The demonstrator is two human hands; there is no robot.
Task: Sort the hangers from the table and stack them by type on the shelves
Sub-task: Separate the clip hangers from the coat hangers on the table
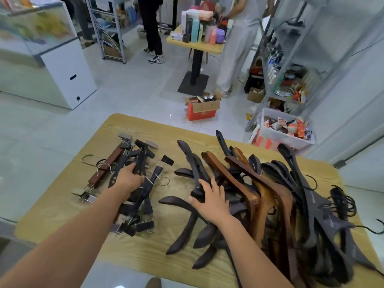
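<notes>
Head view: a light wooden worktop (133, 248) carries all the hangers in two groups. On its left side lies a loose heap of clip hangers (145, 206), mostly dark, with one red-brown one (108, 165) at the far left edge of the heap. The left hand (128, 178) reaches into this heap, its fingers (131, 167) curled round the bar of a dark clip hanger (138, 163).

On the right side is a much thicker pile of coat hangers (270, 194), black and brown wood, overlapping and reaching the worktop's right edge. The right hand (212, 201) sits on the pile's left edge, fingers (215, 183) laid over the wood and the thumb tucked under a dark coat hanger (193, 167), holding it.

Beyond the worktop, metal shelves (291, 59) stand at the right, well apart from both hands, with a white bin (268, 132) of packets on the floor beside them.
</notes>
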